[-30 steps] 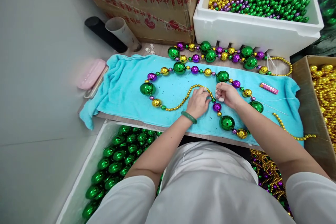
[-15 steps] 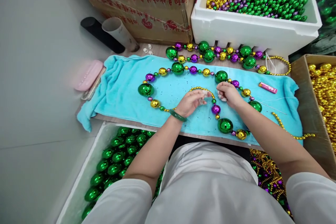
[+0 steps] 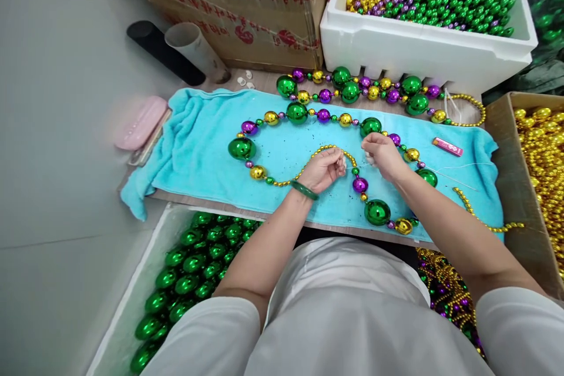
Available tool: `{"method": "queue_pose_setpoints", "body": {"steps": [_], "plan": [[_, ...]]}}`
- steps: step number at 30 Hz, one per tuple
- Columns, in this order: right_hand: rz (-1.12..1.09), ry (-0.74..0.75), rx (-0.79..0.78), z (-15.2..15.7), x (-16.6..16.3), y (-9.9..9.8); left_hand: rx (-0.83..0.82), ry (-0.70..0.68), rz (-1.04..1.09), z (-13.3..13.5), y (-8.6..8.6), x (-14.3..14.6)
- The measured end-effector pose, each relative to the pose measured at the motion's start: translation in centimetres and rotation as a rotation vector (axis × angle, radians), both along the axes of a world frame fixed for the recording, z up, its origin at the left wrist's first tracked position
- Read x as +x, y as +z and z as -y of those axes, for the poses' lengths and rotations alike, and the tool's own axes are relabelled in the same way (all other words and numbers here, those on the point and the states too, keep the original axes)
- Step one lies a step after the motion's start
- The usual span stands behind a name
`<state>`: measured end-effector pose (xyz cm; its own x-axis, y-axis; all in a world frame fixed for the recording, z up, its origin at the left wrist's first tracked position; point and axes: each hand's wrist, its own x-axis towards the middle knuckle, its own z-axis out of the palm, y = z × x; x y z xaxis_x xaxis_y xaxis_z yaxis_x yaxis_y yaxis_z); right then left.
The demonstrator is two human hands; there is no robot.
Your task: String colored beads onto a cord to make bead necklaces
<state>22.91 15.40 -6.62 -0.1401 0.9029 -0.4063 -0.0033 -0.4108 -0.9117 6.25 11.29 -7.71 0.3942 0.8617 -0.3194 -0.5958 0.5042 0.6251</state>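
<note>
A turquoise towel (image 3: 207,147) spreads beneath both hands and out to either side of them. Beyond the hands, toward the left, stands a cardboard box (image 3: 247,9) with red print, purple beads showing inside; beyond the right hand is a white foam box (image 3: 423,50) of small gold, lilac and green beads. The bead necklace (image 3: 296,113), green, purple and gold, lies on the towel around the hands, its gold run curving close by the left hand and its far side passing under the right forearm. A second bead strand (image 3: 350,92) lies farther out. The right hand (image 3: 381,154) is closed, fingertips pinched together; the left hand (image 3: 324,169), below it a green bangle (image 3: 305,190), pinches likewise. A pink lighter (image 3: 447,147) rests right of the right hand. Thinnest, a pale thread (image 3: 358,166) runs between the two hands' fingers.
</note>
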Motion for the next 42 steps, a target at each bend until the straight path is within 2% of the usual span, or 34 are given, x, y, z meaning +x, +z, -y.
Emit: {"method": "queue_pose_setpoints", "body": {"steps": [3,7,11,14,17,19,21,24,27,29,37,42], "plan": [[0.060,0.000,0.010,0.0,0.0,0.5,-0.002,-0.001,-0.018,-0.2,0.2,0.1],[0.118,-0.067,-0.066,-0.2,1.4,-0.5,-0.016,-0.036,-0.017,0.0,-0.1,0.5],[0.148,-0.031,-0.001,0.3,2.1,-0.8,0.009,-0.052,-0.021,0.3,0.0,0.5],[0.152,0.160,0.191,0.8,1.8,0.5,0.076,-0.029,-0.096,0.1,1.6,0.2],[0.193,0.374,0.351,1.3,1.0,2.5,0.229,0.055,-0.245,-0.6,3.8,0.1],[0.207,0.400,0.396,1.5,0.6,3.6,0.338,0.109,-0.336,-1.0,5.1,0.1],[0.189,0.359,0.420,1.7,0.4,4.7,0.442,0.130,-0.431,-1.2,5.7,0.1],[0.141,0.324,0.463,1.9,0.4,6.3,0.556,0.047,-0.573,-1.1,5.7,-0.2],[0.084,0.348,0.510,2.0,0.5,7.9,0.550,-0.069,-0.657,-0.8,5.5,-0.6],[0.015,0.353,0.522,2.0,0.5,8.7,0.542,-0.097,-0.693,-0.6,5.7,-0.7],[-0.235,0.310,0.546,2.3,0.9,10.6,0.593,-0.219,-0.785,0.4,9.2,0.6],[-0.227,0.256,0.521,2.5,4.0,11.0,0.463,-0.297,-0.739,0.5,10.0,0.8]]}}
